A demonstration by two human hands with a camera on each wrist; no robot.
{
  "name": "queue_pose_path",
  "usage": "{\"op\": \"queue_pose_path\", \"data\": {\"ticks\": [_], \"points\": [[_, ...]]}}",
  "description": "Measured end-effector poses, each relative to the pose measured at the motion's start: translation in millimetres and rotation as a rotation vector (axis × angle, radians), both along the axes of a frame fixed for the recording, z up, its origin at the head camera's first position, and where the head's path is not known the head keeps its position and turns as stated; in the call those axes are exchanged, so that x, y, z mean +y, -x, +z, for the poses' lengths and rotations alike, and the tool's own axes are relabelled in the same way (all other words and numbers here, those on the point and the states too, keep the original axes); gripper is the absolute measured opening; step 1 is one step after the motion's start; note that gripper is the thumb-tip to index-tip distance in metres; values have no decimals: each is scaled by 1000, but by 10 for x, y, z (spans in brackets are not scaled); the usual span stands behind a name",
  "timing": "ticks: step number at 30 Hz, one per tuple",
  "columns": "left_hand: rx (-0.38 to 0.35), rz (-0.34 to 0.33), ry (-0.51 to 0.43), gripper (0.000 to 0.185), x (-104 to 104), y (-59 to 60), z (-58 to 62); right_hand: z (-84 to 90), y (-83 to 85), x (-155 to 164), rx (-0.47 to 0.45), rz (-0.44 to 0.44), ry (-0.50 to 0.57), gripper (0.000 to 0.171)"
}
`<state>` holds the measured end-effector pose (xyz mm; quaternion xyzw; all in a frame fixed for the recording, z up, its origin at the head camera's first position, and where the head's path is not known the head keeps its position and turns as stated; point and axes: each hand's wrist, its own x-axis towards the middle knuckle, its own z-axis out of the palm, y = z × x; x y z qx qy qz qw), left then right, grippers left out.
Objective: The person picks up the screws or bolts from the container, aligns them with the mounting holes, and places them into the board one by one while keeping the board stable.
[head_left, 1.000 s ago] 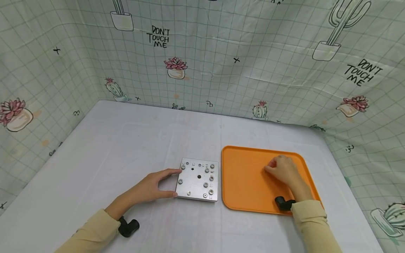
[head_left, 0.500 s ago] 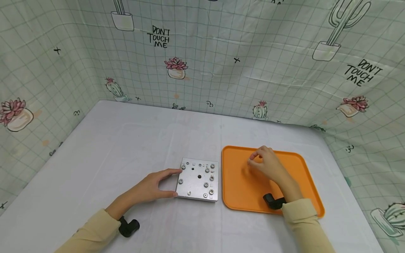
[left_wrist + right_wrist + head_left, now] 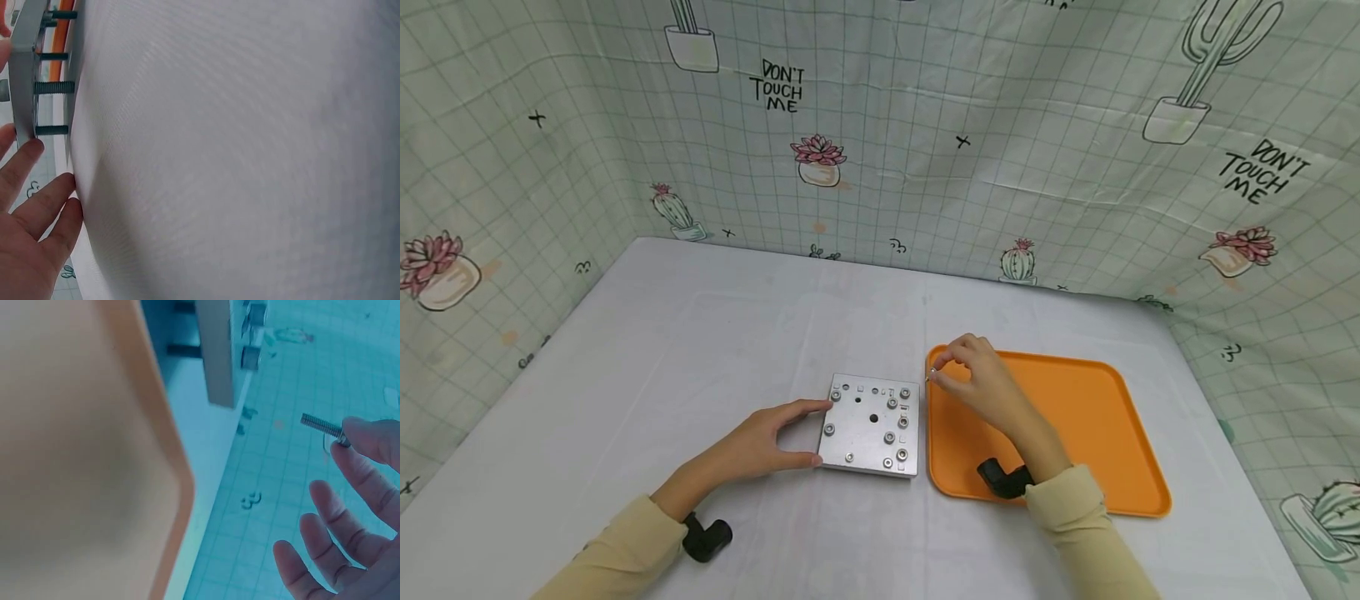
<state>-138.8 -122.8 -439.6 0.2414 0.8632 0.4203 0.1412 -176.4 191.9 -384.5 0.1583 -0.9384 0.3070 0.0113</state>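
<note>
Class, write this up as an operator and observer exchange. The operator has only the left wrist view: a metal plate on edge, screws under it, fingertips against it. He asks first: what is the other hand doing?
Observer: The right hand pinches a small screw between fingertips, above the left edge of the orange tray.
Operator: Is that screw in the plate yet?
Observer: No. It hangs in the air, apart from the metal plate.
Operator: How does the left hand grip the plate?
Observer: The left hand has its thumb and forefinger against the plate's left edge.

A white cloth-covered table carries a square silver metal plate studded with bolts and, just beside it, a rounded orange plastic tray.
</note>
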Motion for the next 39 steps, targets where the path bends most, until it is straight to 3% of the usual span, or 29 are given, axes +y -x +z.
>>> {"op": "queue_pose_path", "data": {"ticks": [18,31,39], "points": [[-8,3,5,66,-20,-12,-24,-147,6,-550,-30,99,9,7],[-21,14,10,67,-4,-9,-17,-212,-24,-736,-51,130,-55,9],[11,0,4,66,-6,10,-47,-240,-4,-768,-20,129,-57,8]]}}
